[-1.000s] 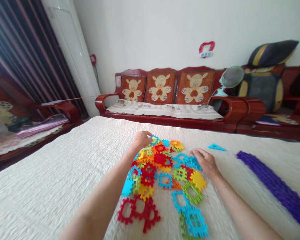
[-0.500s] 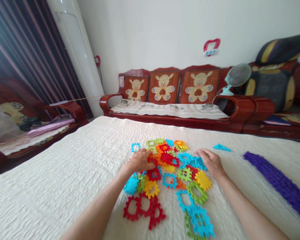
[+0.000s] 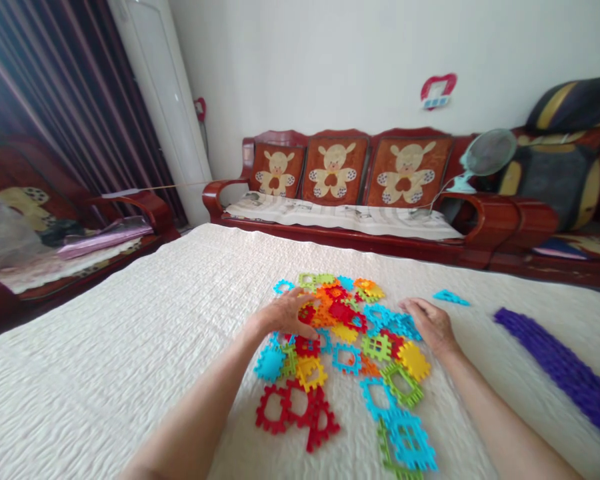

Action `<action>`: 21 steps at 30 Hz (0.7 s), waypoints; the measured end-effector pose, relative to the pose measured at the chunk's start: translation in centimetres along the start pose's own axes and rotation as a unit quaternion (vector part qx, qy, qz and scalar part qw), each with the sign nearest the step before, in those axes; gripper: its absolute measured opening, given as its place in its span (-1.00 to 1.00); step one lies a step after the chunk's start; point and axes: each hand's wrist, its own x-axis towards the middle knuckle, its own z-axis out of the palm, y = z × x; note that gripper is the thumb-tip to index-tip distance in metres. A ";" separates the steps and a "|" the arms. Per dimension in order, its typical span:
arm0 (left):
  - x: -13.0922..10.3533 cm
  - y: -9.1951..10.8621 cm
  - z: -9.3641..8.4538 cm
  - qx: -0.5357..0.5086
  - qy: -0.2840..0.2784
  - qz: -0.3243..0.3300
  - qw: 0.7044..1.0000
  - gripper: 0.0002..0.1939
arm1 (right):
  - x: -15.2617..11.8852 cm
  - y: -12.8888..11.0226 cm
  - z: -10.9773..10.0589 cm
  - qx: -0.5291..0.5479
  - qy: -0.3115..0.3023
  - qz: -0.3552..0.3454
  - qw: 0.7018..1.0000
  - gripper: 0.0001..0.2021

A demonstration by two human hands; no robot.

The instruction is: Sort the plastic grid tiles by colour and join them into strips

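Interlocking plastic building pieces in several colours lie in a loose heap on the pale quilted cover (image 3: 130,333). My left hand (image 3: 286,313) is over the heap's left side, thumb and fingers apart, beside red pieces (image 3: 308,347) and an orange piece (image 3: 323,310); nothing shows in its grasp. At the heap's right edge, my right hand (image 3: 433,327) has its fingers curled together next to blue pieces (image 3: 403,325). Whatever those fingers may hold is hidden. Nearer to me lie joined red frames (image 3: 273,410) and a blue window piece (image 3: 411,440).
A blue triangular piece (image 3: 451,297) lies apart, beyond my right hand. Purple textured material (image 3: 555,367) stretches along the right. Behind the covered surface stands a wooden sofa (image 3: 330,233) with bear cushions, and a small fan (image 3: 490,153) is on its armrest.
The whole view has shifted slightly, so things appear farther right. My left hand's thumb and fingers are spread wider over the heap. My right hand stays beside the blue pieces.
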 end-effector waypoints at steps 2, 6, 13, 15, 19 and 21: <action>0.1 0.3 0.3 0.023 -0.004 -0.006 1.000 -0.23 | 0.1 0.1 0.1 -0.002 0.002 0.001 1.000 -0.67; 0.4 0.4 0.4 0.023 0.019 0.026 0.999 -0.29 | 0.2 0.5 0.3 0.016 0.001 0.009 1.000 -0.66; 0.2 0.2 0.3 0.007 0.054 0.041 0.998 -0.33 | -2.7 -0.7 -0.8 0.090 -0.013 0.051 0.995 -0.62; 0.2 0.1 0.4 0.005 0.059 0.038 0.998 -0.33 | -4.2 -1.3 -1.2 0.091 -0.026 0.051 0.994 -0.61; 0.5 0.0 0.5 -0.009 0.071 0.052 0.996 -0.40 | -6.3 -2.0 -1.3 0.102 0.003 0.040 0.994 -0.56; 0.7 0.0 0.7 -0.010 0.083 0.058 0.995 -0.42 | -6.8 -2.2 -1.0 0.104 -0.004 0.031 0.994 -0.54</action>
